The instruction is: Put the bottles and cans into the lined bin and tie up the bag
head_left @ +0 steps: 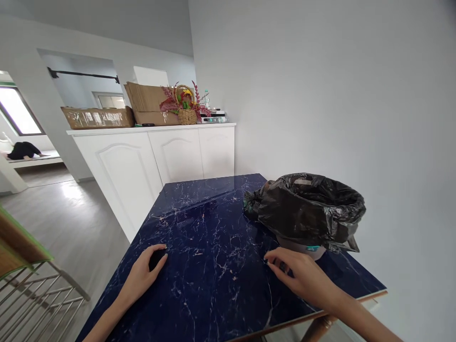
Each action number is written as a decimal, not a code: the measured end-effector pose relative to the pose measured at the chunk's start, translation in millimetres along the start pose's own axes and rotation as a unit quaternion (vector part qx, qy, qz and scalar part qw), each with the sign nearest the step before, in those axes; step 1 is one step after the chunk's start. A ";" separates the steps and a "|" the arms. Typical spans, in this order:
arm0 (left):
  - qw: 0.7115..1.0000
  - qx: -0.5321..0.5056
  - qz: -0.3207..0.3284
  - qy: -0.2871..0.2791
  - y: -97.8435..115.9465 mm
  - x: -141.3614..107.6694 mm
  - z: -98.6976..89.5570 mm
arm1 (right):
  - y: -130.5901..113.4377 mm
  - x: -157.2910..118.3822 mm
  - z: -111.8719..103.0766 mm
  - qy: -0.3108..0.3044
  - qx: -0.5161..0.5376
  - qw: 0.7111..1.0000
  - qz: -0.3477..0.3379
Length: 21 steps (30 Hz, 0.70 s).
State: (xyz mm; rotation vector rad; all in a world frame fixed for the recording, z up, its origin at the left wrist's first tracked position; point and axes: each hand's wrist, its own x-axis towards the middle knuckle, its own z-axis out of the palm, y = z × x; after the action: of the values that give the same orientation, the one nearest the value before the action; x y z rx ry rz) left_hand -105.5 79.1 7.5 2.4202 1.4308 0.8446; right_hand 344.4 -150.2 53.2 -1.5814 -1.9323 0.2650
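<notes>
My left hand (145, 271) rests at the left side of the dark blue marble-patterned table (213, 251), holding nothing, thumb and forefinger apart. Over the right part of the tabletop, my right hand (297, 273) is loosely curved, with no object visible in its fingers. Just beyond the right hand stands a bin lined with a black plastic bag (302, 213). The bag is folded over the rim and bunched into a knot on its left side. Below the bag, part of the bin's pale base (317, 255) shows.
Behind the table, a white cabinet (178, 156) carries cardboard boxes (98, 117), a flower basket (187, 115) and bottles. A plain wall (320, 95) runs along the right. A metal-framed chair (46, 285) stands at left. Farther back, a person (23, 150) lies on a bed.
</notes>
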 end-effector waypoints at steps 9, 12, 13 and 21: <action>0.999 0.039 0.033 -0.018 -1.0 62.0 46.3 | 48.6 113.1 88.2 0.151 0.028 0.985 0.080; 0.998 0.047 0.033 -0.017 -6.0 74.6 55.0 | 61.8 144.0 98.1 0.189 0.010 0.974 0.125; 0.998 0.048 0.034 -0.017 -7.4 76.5 56.7 | 66.1 152.8 99.1 0.199 0.003 0.970 0.138; 0.998 0.050 0.034 -0.025 -11.5 73.7 59.7 | 99.3 189.2 103.1 0.241 -0.036 0.947 0.209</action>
State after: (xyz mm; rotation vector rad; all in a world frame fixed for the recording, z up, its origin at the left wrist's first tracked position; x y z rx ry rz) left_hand -52.9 154.4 -19.0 2.5578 1.4119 0.7385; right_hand 348.9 76.6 -16.3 -1.8876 -1.2404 -0.0259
